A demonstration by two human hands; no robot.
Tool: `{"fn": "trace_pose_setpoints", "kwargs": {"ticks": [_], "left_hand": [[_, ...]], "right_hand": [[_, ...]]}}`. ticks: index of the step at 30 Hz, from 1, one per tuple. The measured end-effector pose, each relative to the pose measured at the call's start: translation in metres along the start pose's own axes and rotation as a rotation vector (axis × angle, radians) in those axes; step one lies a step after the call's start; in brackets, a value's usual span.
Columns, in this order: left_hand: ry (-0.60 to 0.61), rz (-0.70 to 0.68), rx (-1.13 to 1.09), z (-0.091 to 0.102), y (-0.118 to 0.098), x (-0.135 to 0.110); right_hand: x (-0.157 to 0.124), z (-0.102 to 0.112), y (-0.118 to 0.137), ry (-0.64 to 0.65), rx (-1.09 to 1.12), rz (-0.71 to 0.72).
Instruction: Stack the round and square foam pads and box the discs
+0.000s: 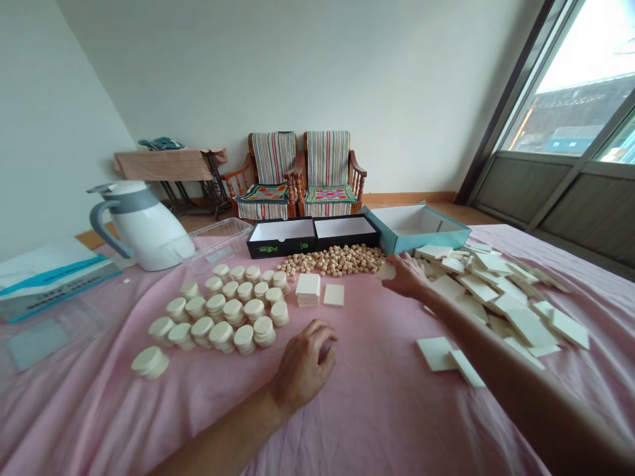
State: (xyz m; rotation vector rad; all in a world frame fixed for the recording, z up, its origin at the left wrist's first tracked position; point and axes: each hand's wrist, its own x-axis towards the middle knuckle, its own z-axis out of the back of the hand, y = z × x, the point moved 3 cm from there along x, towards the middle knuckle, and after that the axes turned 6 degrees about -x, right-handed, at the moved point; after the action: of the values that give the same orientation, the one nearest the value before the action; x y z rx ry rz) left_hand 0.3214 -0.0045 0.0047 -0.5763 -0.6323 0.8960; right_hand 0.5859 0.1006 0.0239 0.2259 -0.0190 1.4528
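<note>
My left hand (306,362) rests over the pink cloth with its fingers curled in and the thumb bent toward them; I see nothing in it. Farther off to the right, my right hand (407,276) pinches a pale cream piece (386,271) at its fingertips, its full outline partly hidden. Beside that hand lies a loose heap of cream square tiles (516,314). Between the hands stand a stack of square tiles (308,289) and a single flat square tile (334,295). Many short stacks of rounded cream discs (233,311) fill the left side.
Small wooden beads (337,260) lie piled before two black boxes (280,248) and a light blue box (431,239). A white and grey jug (149,228), a clear plastic tray (225,231) and a blue and white packet (54,281) are at left. Chairs (327,168) stand beyond.
</note>
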Motion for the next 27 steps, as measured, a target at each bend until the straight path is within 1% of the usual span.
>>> {"fn": "trace_pose_setpoints", "kwargs": {"ticks": [1, 3, 5, 7, 10, 13, 19, 24, 26, 27], "left_hand": [[0.006, 0.004, 0.000, 0.000, 0.000, 0.000], [0.010, 0.009, 0.001, 0.000, 0.000, -0.001], [0.009, 0.013, 0.001, 0.001, 0.000, -0.001], [0.013, 0.010, 0.002, 0.001, -0.001, -0.001], [0.018, 0.005, 0.007, 0.001, -0.001, -0.002], [0.020, 0.003, 0.015, 0.001, -0.001, -0.002], [0.020, -0.001, 0.024, 0.000, 0.002, -0.002], [0.028, 0.010, 0.011, 0.001, 0.003, -0.002], [0.031, 0.018, 0.001, 0.002, 0.002, -0.002], [0.030, 0.018, -0.004, 0.002, 0.001, -0.001]], "right_hand": [[-0.003, 0.001, 0.012, -0.021, 0.070, 0.064], [-0.009, 0.002, 0.040, -0.056, 0.229, 0.238], [-0.016, 0.000, 0.066, -0.079, 0.335, 0.372], [-0.020, -0.007, 0.085, -0.085, 0.383, 0.433], [-0.023, -0.021, 0.100, 0.011, 0.343, 0.451], [-0.023, -0.032, 0.103, 0.113, 0.270, 0.437], [-0.020, -0.035, 0.105, 0.159, 0.256, 0.429], [-0.021, -0.031, 0.108, 0.179, 0.242, 0.471], [-0.022, -0.025, 0.100, 0.150, 0.237, 0.483], [-0.022, -0.020, 0.092, 0.106, 0.237, 0.475]]}}
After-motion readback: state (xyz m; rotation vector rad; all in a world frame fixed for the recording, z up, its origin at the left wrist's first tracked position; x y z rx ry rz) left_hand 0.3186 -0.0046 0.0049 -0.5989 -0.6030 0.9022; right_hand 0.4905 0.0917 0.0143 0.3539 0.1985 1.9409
